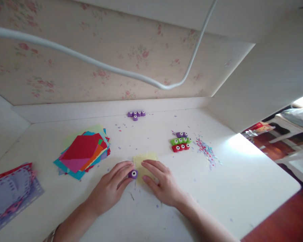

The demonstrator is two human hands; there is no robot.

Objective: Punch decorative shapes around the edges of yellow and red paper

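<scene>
My left hand (112,188) is closed around a small purple craft paper punch (133,174) with a white and black top, gripped between thumb and fingers. The punch is at the left edge of a pale yellow sheet of paper (143,158) lying on the table. On that sheet rests my right hand (164,181), its fingers stretched out and its thumb apart, partly covering the paper. Whether the punch's slot is around the paper's edge I cannot tell.
Stacked coloured paper (86,151) lies at the left, with decorated lilac sheets (10,195) beyond it. Several purple punches (135,114) stand near the back; red, green and purple ones (181,142) sit to the right beside paper confetti (205,149). A pale cable (141,78) hangs above.
</scene>
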